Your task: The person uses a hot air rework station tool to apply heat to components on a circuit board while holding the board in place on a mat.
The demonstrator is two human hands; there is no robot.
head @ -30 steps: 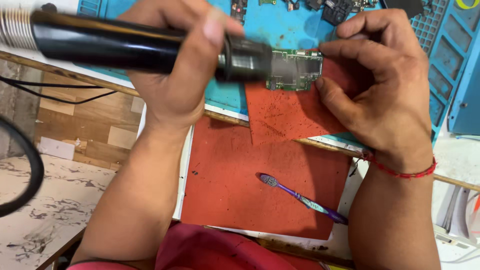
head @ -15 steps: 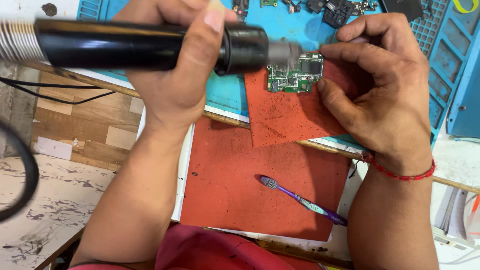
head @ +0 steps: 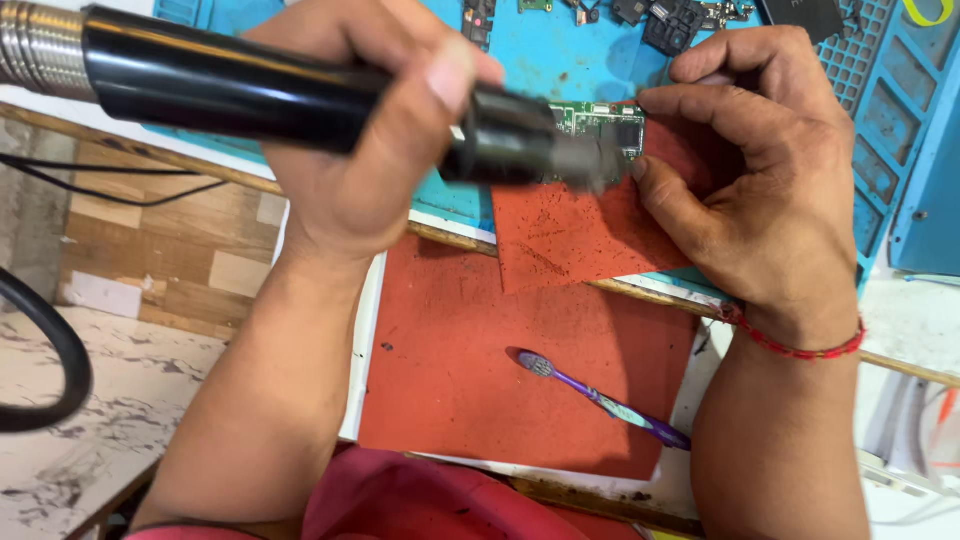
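Heat applied to circuit board

A black hot-air gun (head: 300,95) is gripped in the left hand (head: 370,130), its nozzle just above the green circuit board (head: 605,125) on the far red mat (head: 570,235). The board's right edge is pinched by the right hand (head: 770,190); steady aim is judged necessary

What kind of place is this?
Probably an electronics repair bench. The left hand aims a black hot-air tool at a green circuit board, steadied by the right hand, on a blue work mat with small loose parts.

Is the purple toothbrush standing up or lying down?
Lying down. The toothbrush lies flat on the red mat, bristle end up-left, with neither hand touching it.
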